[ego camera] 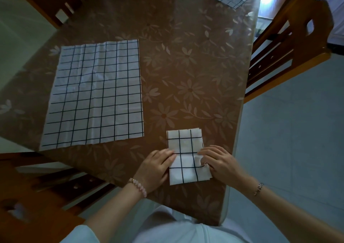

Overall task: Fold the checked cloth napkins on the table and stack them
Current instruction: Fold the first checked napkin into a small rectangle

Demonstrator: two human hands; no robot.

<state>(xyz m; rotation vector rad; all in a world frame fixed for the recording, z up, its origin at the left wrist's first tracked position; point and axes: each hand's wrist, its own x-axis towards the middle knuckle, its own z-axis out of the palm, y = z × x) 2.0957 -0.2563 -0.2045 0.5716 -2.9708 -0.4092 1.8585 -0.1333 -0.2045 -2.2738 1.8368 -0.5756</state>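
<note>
As left hand (pixel 156 168) and right hand (pixel 220 163) pinch the folded napkin (pixel 184 142), a flat napkin (pixel 96 94) lies apart, leftward. The table (pixel 186 66) ends just rightward.

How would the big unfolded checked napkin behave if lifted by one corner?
Probably floppy: the unfolded white, black-gridded cloth napkin lies flat, showing soft creases. Likely light, being one thin layer. It may slide on the glossy brown floral tabletop.
</note>
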